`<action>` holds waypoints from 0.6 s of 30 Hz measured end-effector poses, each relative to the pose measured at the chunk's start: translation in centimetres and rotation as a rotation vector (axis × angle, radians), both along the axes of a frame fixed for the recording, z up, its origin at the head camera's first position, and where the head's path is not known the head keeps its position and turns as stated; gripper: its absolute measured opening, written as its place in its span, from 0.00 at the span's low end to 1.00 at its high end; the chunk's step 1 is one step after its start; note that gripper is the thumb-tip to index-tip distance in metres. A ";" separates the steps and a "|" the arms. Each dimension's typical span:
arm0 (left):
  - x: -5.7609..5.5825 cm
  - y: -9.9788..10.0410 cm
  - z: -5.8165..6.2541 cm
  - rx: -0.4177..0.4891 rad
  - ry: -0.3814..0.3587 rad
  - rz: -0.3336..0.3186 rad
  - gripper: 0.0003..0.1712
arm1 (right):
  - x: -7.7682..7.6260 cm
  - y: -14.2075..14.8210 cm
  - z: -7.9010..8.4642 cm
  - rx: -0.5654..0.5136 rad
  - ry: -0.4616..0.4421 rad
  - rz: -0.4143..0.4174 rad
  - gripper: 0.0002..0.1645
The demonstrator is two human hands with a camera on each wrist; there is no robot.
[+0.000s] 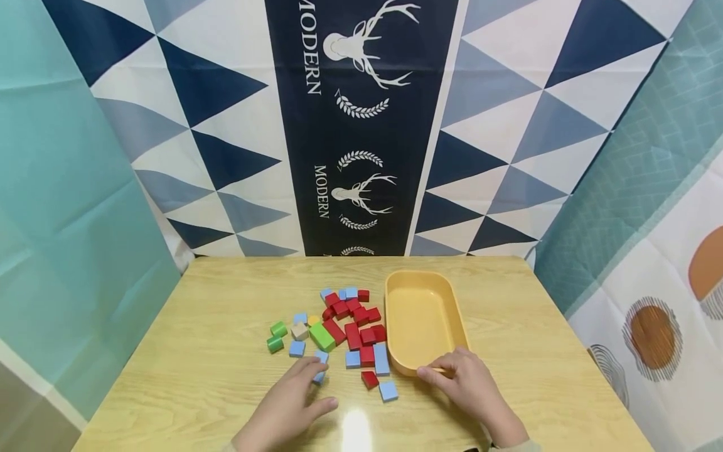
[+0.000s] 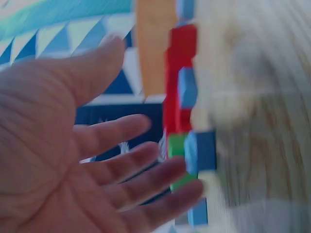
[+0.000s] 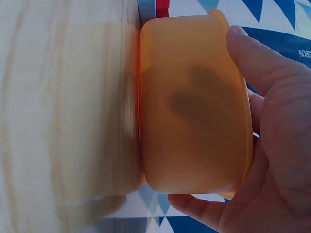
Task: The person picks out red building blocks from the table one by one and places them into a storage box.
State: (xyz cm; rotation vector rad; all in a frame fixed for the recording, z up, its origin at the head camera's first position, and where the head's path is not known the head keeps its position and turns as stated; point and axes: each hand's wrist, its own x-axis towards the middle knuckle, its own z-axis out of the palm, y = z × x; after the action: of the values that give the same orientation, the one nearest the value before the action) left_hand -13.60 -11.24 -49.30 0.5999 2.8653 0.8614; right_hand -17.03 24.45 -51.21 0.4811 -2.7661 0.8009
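A yellow plastic bin stands on the right of the wooden table. My right hand pinches its near rim, thumb on the outside and some fingers showing as shadows through the wall in the right wrist view. To the left, my left hand hovers low with fingers spread, palm facing inward and holding nothing. Its fingertips overlap two light blue blocks in the head view. Red blocks cluster against the bin's left side, and a bright green block lies among them.
Two green cylinders lie at the left of the pile, near a beige block. A loose blue block and a red block lie closest to the front. Patterned cloth hangs behind the wooden table.
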 end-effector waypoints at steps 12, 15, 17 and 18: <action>-3.9 6.8 -1.2 -0.240 0.221 -0.253 0.20 | -0.6 -0.6 0.4 -0.016 0.116 0.045 0.12; -4.2 7.3 -1.5 -0.271 0.246 -0.276 0.15 | -0.5 -0.6 0.3 -0.015 0.117 0.041 0.12; -4.2 7.6 -1.4 -0.268 0.267 -0.291 0.13 | -0.4 -0.4 0.3 -0.013 0.121 0.036 0.12; -4.2 7.7 -1.4 -0.264 0.274 -0.297 0.12 | -0.4 -0.4 0.3 -0.013 0.122 0.035 0.12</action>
State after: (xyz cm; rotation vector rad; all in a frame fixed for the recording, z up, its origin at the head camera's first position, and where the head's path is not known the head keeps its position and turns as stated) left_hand -17.81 -3.55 -50.75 1.1453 2.9365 0.3741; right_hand -17.46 24.07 -50.87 0.5582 -2.6458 0.7696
